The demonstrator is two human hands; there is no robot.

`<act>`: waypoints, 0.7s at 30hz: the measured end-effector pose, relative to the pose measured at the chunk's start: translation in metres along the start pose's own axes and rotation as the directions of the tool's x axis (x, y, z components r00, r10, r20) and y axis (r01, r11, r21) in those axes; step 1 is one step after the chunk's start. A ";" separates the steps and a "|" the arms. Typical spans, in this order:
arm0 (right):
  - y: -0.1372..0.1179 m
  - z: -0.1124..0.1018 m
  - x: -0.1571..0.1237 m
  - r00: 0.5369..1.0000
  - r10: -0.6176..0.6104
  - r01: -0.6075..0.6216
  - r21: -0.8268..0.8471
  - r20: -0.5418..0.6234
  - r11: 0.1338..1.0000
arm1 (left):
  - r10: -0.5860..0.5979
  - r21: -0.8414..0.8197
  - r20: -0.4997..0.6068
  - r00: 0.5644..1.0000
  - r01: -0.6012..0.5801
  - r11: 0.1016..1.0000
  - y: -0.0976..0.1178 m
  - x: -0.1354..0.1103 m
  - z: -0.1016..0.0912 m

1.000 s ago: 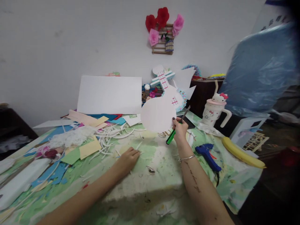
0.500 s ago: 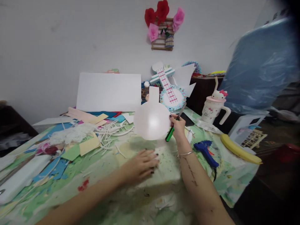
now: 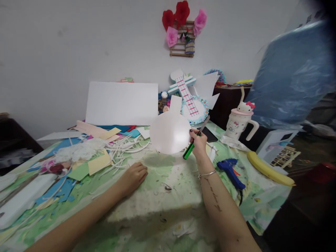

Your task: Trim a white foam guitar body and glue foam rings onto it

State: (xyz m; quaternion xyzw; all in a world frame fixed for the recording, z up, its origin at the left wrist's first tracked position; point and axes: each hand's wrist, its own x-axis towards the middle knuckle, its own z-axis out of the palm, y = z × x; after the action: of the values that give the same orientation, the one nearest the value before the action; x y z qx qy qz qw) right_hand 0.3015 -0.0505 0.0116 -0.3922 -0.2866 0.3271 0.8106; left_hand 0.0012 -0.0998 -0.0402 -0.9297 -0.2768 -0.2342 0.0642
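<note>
My right hand (image 3: 198, 140) is closed, pinching the edge of a white banjo-shaped cutout (image 3: 168, 134) between thumb and fingers. It also grips a green utility knife (image 3: 188, 151), whose long blade (image 3: 205, 122) points up and away. The cutout is held above the table, round body low and short neck up, tilted slightly right. On the tabletop rests my left hand (image 3: 135, 177), its fingers curled in. White scrap strips (image 3: 123, 148) lie just beyond it. Whatever is under those fingers, if anything, is hidden.
Behind stands a finished toy banjo (image 3: 190, 99) beside a white board (image 3: 122, 103). To the right are a blue glue gun (image 3: 232, 171), a banana (image 3: 269, 169) and a tumbler (image 3: 238, 122). Coloured paper (image 3: 81, 170) and a white block (image 3: 26, 199) lie left on the stained tablecloth.
My left hand has moved left across the table, and its fingers have gone from stretched out to curled. The cutout has tilted a little to the right in my right hand.
</note>
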 end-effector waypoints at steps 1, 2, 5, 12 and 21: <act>-0.001 0.001 -0.002 1.000 0.014 -0.014 0.011 0.009 1.000 | -0.062 0.006 -0.013 0.998 0.062 0.998 -0.004 0.001 -0.001; -0.001 0.003 -0.004 0.999 0.031 -0.032 0.021 0.023 0.999 | -0.128 -0.013 -0.033 0.991 0.128 0.992 -0.007 0.003 -0.002; -0.002 0.010 -0.014 0.991 0.098 -0.102 0.042 0.090 0.994 | -0.366 -0.225 -0.122 0.922 0.334 0.915 -0.002 0.022 -0.002; 0.004 0.028 -0.044 0.948 0.204 -0.202 -0.034 0.244 0.979 | -0.718 -0.813 -0.269 0.642 0.249 0.527 0.038 0.102 0.000; -0.011 0.023 -0.053 0.939 -0.236 0.333 -0.489 0.251 0.806 | -0.588 -0.390 -0.658 0.471 0.455 0.801 0.009 0.123 -0.039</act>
State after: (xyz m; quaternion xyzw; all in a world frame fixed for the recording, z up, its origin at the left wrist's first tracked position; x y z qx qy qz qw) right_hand 0.2557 -0.0857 0.0218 -0.5197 -0.4917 0.1444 0.6836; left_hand 0.0813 -0.0574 0.0519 -0.6173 -0.4751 -0.6266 0.0235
